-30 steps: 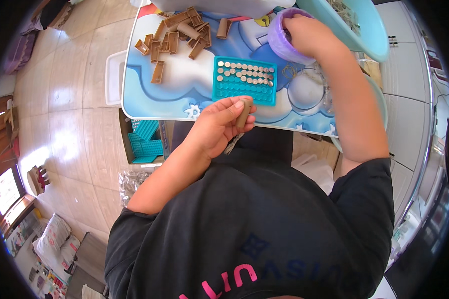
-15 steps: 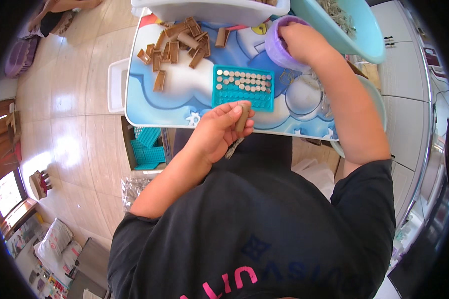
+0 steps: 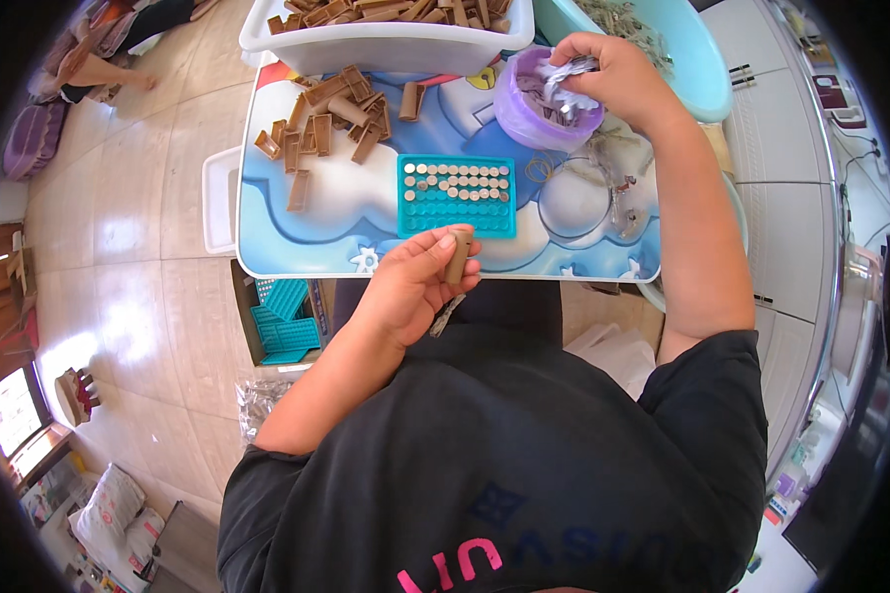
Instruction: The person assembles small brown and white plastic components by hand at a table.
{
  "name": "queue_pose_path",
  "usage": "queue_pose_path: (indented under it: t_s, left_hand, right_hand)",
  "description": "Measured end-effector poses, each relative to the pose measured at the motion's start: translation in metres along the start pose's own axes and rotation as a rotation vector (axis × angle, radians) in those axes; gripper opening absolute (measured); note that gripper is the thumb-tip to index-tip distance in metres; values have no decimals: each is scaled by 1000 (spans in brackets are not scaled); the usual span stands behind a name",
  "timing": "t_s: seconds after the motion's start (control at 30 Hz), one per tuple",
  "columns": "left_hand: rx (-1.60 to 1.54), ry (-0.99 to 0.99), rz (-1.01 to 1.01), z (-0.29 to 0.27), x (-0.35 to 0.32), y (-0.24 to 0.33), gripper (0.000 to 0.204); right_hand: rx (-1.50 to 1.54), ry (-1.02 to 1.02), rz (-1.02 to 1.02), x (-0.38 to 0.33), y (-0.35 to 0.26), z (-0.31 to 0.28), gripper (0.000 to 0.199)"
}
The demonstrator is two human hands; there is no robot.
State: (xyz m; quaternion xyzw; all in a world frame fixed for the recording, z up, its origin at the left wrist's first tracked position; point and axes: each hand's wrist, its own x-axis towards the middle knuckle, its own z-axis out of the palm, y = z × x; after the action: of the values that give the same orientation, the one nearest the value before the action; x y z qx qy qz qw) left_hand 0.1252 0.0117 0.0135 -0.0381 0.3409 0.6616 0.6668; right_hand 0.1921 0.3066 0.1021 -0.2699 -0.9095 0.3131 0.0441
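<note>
My left hand (image 3: 405,282) is closed on a small brown casing (image 3: 458,259), held upright between thumb and fingers just off the table's near edge. A thin pale strip (image 3: 445,318) hangs below that hand; whether it joins the casing cannot be told. Over the purple bin (image 3: 509,111), my right hand (image 3: 623,84) is closed on a crumpled bunch of silvery-white strips (image 3: 567,75). More dark and pale bits lie inside the bin. Beyond my left hand sits a teal pitted tray (image 3: 455,225), with rows of small round silvery discs (image 3: 473,182) in its far part.
Loose brown casings (image 3: 321,133) lie heaped at the table's left. A white tub (image 3: 386,47) full of them stands behind, beside a light-blue basin (image 3: 707,74) of stringy pieces. Teal trays (image 3: 287,331) sit in a box below. Another person (image 3: 99,69) is at the far left.
My right hand has risen out of the purple bin and now grips silvery-white strips. The left hand still holds the brown casing. The whole view has shifted slightly.
</note>
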Motion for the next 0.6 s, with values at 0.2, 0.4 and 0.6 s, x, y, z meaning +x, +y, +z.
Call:
queue_pose_path:
  t_s: [0.2, 0.4, 0.6]
  left_hand:
    - [-12, 11, -15, -1, 0, -1, 28]
    - [-22, 6, -16, 0, 0, -1, 27]
    - [-10, 2, -11, 1, 0, -1, 27]
  right_hand:
    - [81, -114, 96, -3, -5, -1, 14]
    - [228, -27, 72, -2, 7, 7, 14]
    - [-74, 25, 23, -3, 11, 11, 17]
